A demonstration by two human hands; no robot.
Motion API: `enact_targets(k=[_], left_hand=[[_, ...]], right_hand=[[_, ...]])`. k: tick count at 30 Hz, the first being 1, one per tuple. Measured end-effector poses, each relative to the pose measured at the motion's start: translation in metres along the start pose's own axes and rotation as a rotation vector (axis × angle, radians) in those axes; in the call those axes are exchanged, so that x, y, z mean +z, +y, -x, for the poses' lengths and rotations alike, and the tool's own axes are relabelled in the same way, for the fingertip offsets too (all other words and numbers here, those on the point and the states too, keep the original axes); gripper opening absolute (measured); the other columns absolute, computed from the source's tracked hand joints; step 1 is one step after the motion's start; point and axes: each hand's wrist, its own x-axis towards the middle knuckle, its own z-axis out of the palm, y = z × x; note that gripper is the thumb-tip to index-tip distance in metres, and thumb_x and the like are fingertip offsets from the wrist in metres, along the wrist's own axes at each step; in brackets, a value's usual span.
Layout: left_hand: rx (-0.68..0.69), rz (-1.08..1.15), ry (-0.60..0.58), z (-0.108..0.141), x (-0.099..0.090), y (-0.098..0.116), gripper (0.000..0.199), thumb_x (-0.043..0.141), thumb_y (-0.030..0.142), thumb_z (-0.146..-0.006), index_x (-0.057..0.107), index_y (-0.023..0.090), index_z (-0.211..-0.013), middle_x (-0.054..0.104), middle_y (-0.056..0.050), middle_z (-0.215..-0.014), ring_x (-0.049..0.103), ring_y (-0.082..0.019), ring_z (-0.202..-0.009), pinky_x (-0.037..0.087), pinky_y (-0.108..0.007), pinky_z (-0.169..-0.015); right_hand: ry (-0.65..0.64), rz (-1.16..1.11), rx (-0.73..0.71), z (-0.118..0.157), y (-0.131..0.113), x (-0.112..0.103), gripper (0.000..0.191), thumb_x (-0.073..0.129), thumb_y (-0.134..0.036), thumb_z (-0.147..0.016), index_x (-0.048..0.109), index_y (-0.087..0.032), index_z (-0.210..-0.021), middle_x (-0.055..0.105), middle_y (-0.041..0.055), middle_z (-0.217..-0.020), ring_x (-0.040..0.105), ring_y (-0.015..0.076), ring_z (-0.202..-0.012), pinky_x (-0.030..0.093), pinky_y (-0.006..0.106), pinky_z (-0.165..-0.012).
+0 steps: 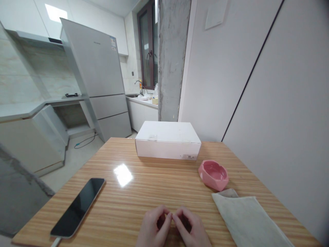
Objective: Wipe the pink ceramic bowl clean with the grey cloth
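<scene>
My left hand and my right hand rest side by side at the near edge of the wooden table. On each, the fingers are curled and the thumb meets the index finger; the two pinches come together in the middle. No object shows in either hand. Closest to my right hand is a folded pale grey cloth. Beyond the cloth sits a pink ashtray with angular sides. A black-screened phone lies off to the left of my left hand.
A closed white box stands at the table's far edge. A white cable runs from the phone. Behind are a grey pillar, a refrigerator and a kitchen counter. A white wall borders the right side.
</scene>
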Motion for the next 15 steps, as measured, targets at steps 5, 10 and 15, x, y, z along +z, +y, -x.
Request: enact_targets(k=[5, 10, 15], left_hand=[[-0.005, -0.021, -0.022, -0.0003, -0.0008, 0.0002, 0.033, 0.044, 0.037, -0.091, 0.06, 0.016, -0.071, 0.052, 0.001, -0.056, 0.048, -0.012, -0.054, 0.032, -0.02, -0.052], [-0.015, -0.025, -0.024, 0.0005, -0.0017, 0.0013, 0.035, 0.043, 0.039, -0.092, 0.061, 0.016, -0.072, 0.054, 0.0, -0.059, 0.051, -0.012, -0.056, 0.034, -0.021, -0.054], [-0.062, 0.022, 0.07, -0.0025, -0.0008, 0.0064, 0.033, 0.047, 0.039, -0.09, 0.06, 0.017, -0.07, 0.054, 0.001, -0.058, 0.051, -0.012, -0.056, 0.035, -0.021, -0.054]], right_hand=[[-0.012, -0.019, 0.007, 0.0016, -0.0002, -0.0003, 0.039, 0.042, -0.051, -0.09, 0.055, -0.019, -0.071, 0.057, 0.0009, -0.066, 0.054, 0.0162, -0.063, 0.039, 0.025, -0.06], [-0.018, -0.037, 0.001, 0.0024, -0.0013, -0.0009, 0.038, 0.043, -0.049, -0.09, 0.056, -0.019, -0.071, 0.058, 0.0009, -0.067, 0.055, 0.0161, -0.064, 0.04, 0.025, -0.061], [0.002, -0.052, 0.017, 0.0019, -0.0009, -0.0025, 0.038, 0.044, -0.05, -0.089, 0.054, -0.02, -0.07, 0.056, 0.0002, -0.066, 0.053, 0.016, -0.064, 0.04, 0.025, -0.061]])
